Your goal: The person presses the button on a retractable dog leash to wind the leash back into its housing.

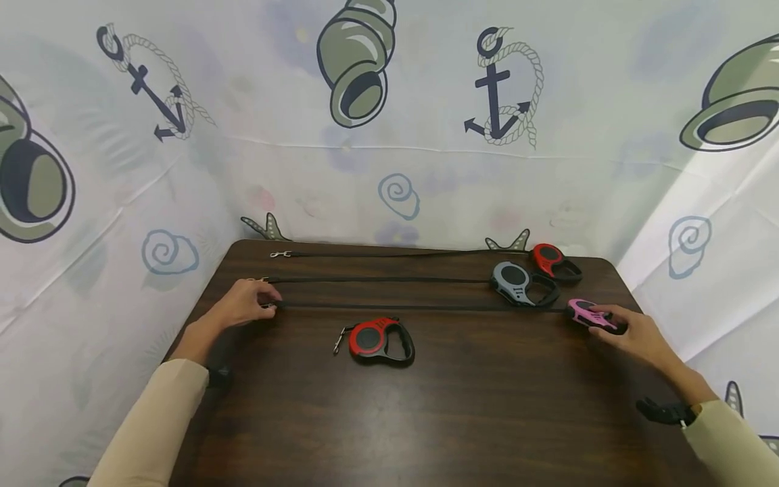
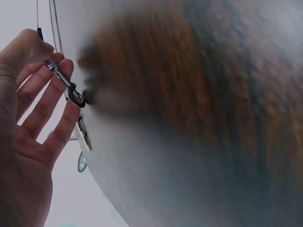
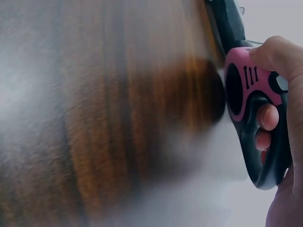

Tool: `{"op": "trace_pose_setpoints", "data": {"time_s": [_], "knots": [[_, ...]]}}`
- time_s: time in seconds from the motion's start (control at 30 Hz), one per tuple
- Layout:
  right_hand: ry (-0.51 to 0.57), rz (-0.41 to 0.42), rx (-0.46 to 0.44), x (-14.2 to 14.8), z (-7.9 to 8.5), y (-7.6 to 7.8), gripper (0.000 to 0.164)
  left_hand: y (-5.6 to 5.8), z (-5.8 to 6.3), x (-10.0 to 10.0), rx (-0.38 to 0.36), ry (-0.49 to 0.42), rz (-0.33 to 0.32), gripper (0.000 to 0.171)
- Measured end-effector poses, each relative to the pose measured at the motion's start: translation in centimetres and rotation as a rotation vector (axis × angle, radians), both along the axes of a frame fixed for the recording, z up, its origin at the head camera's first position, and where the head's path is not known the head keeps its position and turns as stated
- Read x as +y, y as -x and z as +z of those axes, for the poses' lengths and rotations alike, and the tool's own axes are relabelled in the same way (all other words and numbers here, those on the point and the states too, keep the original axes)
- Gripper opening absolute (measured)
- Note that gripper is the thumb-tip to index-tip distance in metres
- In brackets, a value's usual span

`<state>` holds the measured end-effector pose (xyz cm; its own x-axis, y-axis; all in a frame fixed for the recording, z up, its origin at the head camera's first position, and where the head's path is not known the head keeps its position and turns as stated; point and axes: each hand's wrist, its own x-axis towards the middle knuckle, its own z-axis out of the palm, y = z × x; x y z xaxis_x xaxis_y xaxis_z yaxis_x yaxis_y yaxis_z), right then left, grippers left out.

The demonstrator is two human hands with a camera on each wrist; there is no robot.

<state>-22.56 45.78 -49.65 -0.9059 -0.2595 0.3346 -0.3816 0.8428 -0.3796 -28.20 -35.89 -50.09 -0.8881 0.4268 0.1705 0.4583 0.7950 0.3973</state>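
My right hand (image 1: pixel 640 339) grips a pink and black retractable dog leash (image 1: pixel 587 312) at the table's right side. In the right wrist view, its fingers pass through the black handle loop (image 3: pixel 265 165) and the thumb lies on the pink casing. From that leash a black cord (image 1: pixel 420 308) runs straight across to my left hand (image 1: pixel 239 304), which pinches its end at the far left. The metal snap clip (image 2: pixel 68 86) of this cord shows against the fingers in the left wrist view.
Behind the cord lie a grey leash (image 1: pixel 512 280) and a red leash (image 1: pixel 547 256), their cords stretched leftward in parallel. Another red leash (image 1: pixel 368 339), its clip beside it, lies nearer on the dark wooden table (image 1: pixel 377 426). Patterned cloth (image 1: pixel 426 182) hangs behind and at both sides.
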Motion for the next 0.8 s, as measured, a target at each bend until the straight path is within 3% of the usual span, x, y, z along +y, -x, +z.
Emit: {"op": "trace_pose_setpoints", "data": {"time_s": [0.3, 0.53, 0.8], "knots": [[0.088, -0.013, 0.032, -0.4, 1.5, 0.7, 0.04, -0.5, 0.5, -0.8, -0.012, -0.06, 0.061, 0.016], [0.132, -0.071, 0.018, -0.6, 2.1, 1.2, 0.026, -0.6, 0.8, -1.2, -0.004, -0.089, 0.057, 0.017], [0.219, -0.061, -0.171, 0.1, 3.6, 1.2, 0.027, -1.0, 1.0, -1.6, -0.002, -0.11, 0.049, 0.016]]}}
